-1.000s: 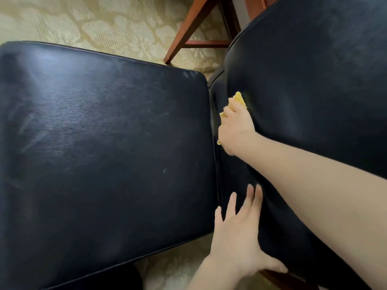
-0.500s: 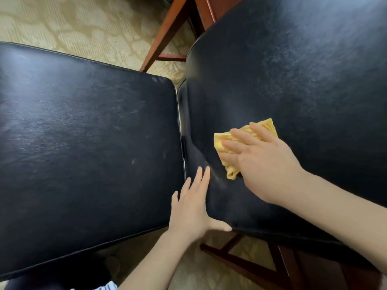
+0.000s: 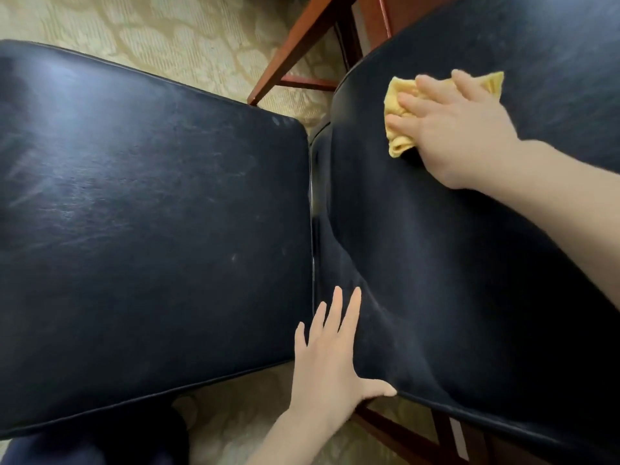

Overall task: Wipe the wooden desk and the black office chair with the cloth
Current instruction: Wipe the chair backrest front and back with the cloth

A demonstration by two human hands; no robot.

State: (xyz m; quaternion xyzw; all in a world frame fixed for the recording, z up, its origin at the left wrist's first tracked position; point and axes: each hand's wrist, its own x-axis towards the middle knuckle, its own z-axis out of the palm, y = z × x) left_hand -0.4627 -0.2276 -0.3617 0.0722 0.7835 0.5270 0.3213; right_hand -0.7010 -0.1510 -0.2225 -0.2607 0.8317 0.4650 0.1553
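- Pale beige carpet (image 3: 188,38) with a raised leaf-like pattern forms the background at the top of the head view. It shows again at the bottom, between the chair parts.
- We look down on the black leather office chair (image 3: 339,203). Its wide, flat seat cushion (image 3: 151,229) fills the left half and its padded backrest (image 3: 469,313) fills the right half. The two meet along a narrow seam down the middle.
- We note faint pale streaks and scuffs across the seat cushion, most visible towards its left side.
- The folded yellow cloth (image 3: 397,92) lies on the upper part of the backrest, near that panel's upper left edge and directly under the right hand.
- The right hand (image 3: 459,129) lies on top of the cloth with fingers extended and slightly spread, pressing it flat against the leather. Cloth shows beyond the fingertips on the left, and one corner shows past the hand at the upper right.
- The left hand (image 3: 332,364) rests on the lower edge of the backrest, just beside the seam. Its four fingers lie straight and close together on the leather, its thumb reaches sideways along the lower rim, and it holds nothing.
- Reddish-brown wooden legs and a crossbar (image 3: 295,48) stand on the carpet above the chair. We cannot tell whether they belong to the desk or to the chair.
- Wooden rails (image 3: 396,431) of the same colour run beneath the backrest at the lower right.
- Dark blue fabric (image 3: 84,448) occupies the bottom left corner below the seat edge. We cannot tell what it is.
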